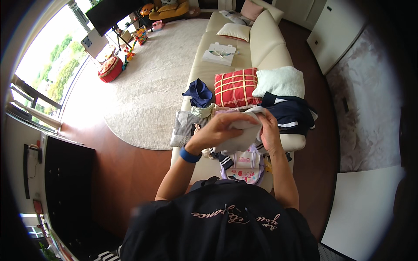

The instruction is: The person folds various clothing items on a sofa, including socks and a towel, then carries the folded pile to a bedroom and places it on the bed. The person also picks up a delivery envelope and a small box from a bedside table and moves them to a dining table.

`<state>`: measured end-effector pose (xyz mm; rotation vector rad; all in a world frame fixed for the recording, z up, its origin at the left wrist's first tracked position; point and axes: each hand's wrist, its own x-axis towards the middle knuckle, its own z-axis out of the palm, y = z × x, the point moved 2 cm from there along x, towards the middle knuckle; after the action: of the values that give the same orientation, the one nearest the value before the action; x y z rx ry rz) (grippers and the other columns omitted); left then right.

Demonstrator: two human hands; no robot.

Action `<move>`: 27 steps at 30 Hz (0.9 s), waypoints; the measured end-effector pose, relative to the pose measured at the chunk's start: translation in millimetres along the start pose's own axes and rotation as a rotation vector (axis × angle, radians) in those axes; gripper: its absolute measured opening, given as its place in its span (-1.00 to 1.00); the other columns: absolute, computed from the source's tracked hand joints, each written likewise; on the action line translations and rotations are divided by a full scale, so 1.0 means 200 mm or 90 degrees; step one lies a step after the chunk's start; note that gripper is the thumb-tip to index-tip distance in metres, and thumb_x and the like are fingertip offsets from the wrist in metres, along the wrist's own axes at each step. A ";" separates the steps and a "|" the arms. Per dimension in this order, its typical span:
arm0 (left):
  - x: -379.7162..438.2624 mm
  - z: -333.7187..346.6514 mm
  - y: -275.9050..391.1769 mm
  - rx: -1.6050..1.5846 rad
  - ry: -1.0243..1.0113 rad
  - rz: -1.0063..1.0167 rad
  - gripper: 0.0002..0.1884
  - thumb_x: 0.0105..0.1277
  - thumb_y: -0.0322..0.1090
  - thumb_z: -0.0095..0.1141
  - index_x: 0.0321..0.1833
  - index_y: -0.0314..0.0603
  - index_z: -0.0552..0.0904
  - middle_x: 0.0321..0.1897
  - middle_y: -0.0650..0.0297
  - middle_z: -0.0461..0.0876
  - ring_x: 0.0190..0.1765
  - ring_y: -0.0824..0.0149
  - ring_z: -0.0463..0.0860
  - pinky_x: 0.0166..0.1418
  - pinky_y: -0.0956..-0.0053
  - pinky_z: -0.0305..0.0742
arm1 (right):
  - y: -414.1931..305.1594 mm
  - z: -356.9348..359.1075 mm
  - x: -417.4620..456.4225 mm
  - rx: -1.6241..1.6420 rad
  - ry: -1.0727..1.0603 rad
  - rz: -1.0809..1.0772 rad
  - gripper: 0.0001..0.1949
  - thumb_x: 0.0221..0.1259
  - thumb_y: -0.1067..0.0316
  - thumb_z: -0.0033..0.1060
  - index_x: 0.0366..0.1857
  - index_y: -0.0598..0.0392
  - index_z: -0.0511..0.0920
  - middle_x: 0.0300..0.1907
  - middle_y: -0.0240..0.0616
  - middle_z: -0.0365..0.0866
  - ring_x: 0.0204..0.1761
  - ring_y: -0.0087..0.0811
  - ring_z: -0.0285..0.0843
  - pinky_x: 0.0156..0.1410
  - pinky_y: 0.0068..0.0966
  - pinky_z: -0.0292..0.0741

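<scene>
A white cloth garment (240, 140) hangs between my two hands above the cream sofa. My left hand (225, 125), with a blue band on its wrist, has its fingers curled at the cloth's left side. The fingertips of my right hand (269, 130) pinch the upper right edge. Some of the cloth is hidden behind my fingers, and its exact kind is unclear. Below it lie a lilac and white children's backpack (245, 166) with printed figures and a dark striped piece of fabric (225, 160).
On the sofa (204, 53) are a red checked cushion (235, 87), a pale cushion (281, 81), navy clothing (289, 112), a dark blue garment (199, 93) and a white box (220, 53). A round rug (147, 88) spreads left; a black cabinet (68, 176) stands nearer.
</scene>
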<state>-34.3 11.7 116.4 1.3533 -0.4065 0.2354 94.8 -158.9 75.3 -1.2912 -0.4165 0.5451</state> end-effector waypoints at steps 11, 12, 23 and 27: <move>0.02 0.09 -0.22 -0.011 0.208 -0.014 -0.31 0.26 -0.69 0.14 0.43 -0.20 0.21 -0.04 0.12 0.68 0.00 0.41 0.69 0.03 0.52 0.60 | -0.06 0.13 -0.11 0.110 -0.066 0.097 -0.64 0.56 0.18 -0.15 0.09 0.21 0.58 0.00 -0.30 0.66 0.03 -0.54 0.61 0.19 -0.54 0.51; 0.02 0.08 -0.22 -0.003 0.236 -0.057 -0.34 0.25 -0.68 0.14 0.41 -0.21 0.24 -0.05 0.11 0.69 -0.03 0.41 0.69 -0.01 0.53 0.61 | -0.06 0.14 -0.12 0.105 -0.062 0.092 -0.64 0.56 0.18 -0.14 0.09 0.20 0.58 0.00 -0.31 0.66 0.03 -0.54 0.61 0.19 -0.53 0.51; -0.01 -0.09 -0.23 0.424 0.215 -0.139 -0.47 0.19 0.06 0.41 -0.06 -0.33 0.71 -0.07 0.05 0.65 -0.16 0.12 0.72 -0.10 0.31 0.60 | -0.11 0.16 -0.10 -0.001 0.045 0.014 -0.76 0.38 0.35 0.32 0.05 0.16 0.65 -0.06 -0.35 0.71 -0.05 -0.54 0.65 0.09 -0.54 0.57; -0.07 -0.07 -0.32 0.257 0.105 -0.016 -0.39 0.21 0.08 0.44 0.09 -0.31 0.61 -0.08 0.13 0.61 0.02 0.26 0.60 0.04 0.38 0.54 | -0.19 0.13 -0.06 0.108 0.017 0.056 -0.77 0.40 0.33 0.29 0.05 0.09 0.66 -0.05 -0.35 0.72 -0.04 -0.49 0.68 0.12 -0.45 0.61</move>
<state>-19.8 13.8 50.9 1.7184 -0.2076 0.4214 75.2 -152.4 118.2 -1.1559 -0.2852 0.6228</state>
